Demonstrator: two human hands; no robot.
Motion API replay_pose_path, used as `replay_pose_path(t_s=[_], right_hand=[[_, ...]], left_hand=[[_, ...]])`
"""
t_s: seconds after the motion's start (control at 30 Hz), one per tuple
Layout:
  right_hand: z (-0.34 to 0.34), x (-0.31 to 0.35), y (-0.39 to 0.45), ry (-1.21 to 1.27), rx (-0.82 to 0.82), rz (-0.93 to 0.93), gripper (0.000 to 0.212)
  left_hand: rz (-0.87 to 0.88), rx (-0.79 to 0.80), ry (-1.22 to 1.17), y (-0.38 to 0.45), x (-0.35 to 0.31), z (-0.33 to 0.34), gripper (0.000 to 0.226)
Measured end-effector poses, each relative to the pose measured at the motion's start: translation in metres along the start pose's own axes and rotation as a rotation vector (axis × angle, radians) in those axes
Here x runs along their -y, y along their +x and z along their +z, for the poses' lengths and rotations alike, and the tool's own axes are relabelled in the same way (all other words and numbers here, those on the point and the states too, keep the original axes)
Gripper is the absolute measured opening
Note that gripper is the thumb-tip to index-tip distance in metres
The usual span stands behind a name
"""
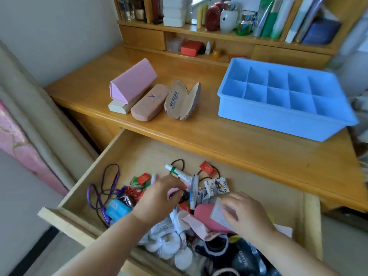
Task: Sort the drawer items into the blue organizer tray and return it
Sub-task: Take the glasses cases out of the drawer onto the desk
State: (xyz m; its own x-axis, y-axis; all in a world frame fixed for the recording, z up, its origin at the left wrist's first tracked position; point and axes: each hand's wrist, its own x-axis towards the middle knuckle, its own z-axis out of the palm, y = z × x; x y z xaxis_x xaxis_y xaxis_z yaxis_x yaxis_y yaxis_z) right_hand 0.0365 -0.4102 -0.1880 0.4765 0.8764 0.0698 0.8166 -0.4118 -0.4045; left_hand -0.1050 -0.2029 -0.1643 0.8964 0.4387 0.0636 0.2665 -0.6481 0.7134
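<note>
The blue organizer tray (235,108) stands on the desk at the right, its compartments bare. Below it the wooden drawer (79,188) is pulled out and holds a heap of small items: a white tube (178,173), red packets (207,168), a purple cord (95,194), a blue box (117,211), a pink oval case (203,215), and white pads. My left hand (159,198) reaches into the heap with fingers curled around a small dark item. My right hand (245,213) pinches a small clear packet (218,213) above the pink case.
On the desk's left lie a pink folded case (131,82), a closed tan glasses case (150,101) and an open brown glasses case (181,100). Shelves with bottles and books line the back. A wall and a pink-edged bed are at the left.
</note>
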Motion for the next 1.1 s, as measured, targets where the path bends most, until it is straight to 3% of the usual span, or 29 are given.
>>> replay_pose_path(t_s=[0.07, 0.17, 0.3, 0.4, 0.53, 0.6, 0.77, 0.83, 0.93, 1.1], right_hand=[[0.008, -0.013, -0.018, 0.097, 0.122, 0.173, 0.039], [0.010, -0.018, -0.030, 0.102, 0.214, 0.187, 0.065], [0.005, -0.016, -0.045, 0.079, 0.118, 0.206, 0.058], [0.001, -0.018, -0.057, 0.081, 0.056, 0.194, 0.050], [-0.001, -0.020, -0.070, 0.054, 0.067, 0.150, 0.032], [-0.004, -0.019, -0.070, 0.088, 0.048, 0.164, 0.022], [-0.009, -0.007, -0.063, 0.149, 0.017, 0.173, 0.007], [-0.011, -0.003, -0.063, 0.116, 0.018, 0.121, 0.009], [-0.018, 0.001, -0.066, 0.117, -0.109, 0.102, 0.009], [-0.025, 0.014, -0.046, 0.466, -0.246, 0.295, 0.017]], left_hand=[[-0.080, 0.224, -0.001, -0.013, -0.012, 0.031, 0.023], [-0.057, 0.359, 0.237, -0.015, -0.021, 0.060, 0.054], [-0.128, 0.472, 0.570, -0.006, -0.032, 0.071, 0.077], [-0.205, 0.481, 0.487, -0.004, -0.043, 0.078, 0.070], [-0.310, 0.483, 0.134, -0.005, -0.051, 0.072, 0.048], [-0.245, 0.431, 0.116, -0.004, -0.054, 0.063, 0.041], [0.229, 0.140, 0.380, -0.012, -0.062, 0.042, 0.036], [0.352, 0.045, 0.359, -0.019, -0.059, 0.029, 0.033], [0.101, -0.059, 0.069, -0.031, -0.054, 0.007, 0.035], [-0.412, -0.232, -0.672, -0.035, -0.044, -0.022, 0.018]])
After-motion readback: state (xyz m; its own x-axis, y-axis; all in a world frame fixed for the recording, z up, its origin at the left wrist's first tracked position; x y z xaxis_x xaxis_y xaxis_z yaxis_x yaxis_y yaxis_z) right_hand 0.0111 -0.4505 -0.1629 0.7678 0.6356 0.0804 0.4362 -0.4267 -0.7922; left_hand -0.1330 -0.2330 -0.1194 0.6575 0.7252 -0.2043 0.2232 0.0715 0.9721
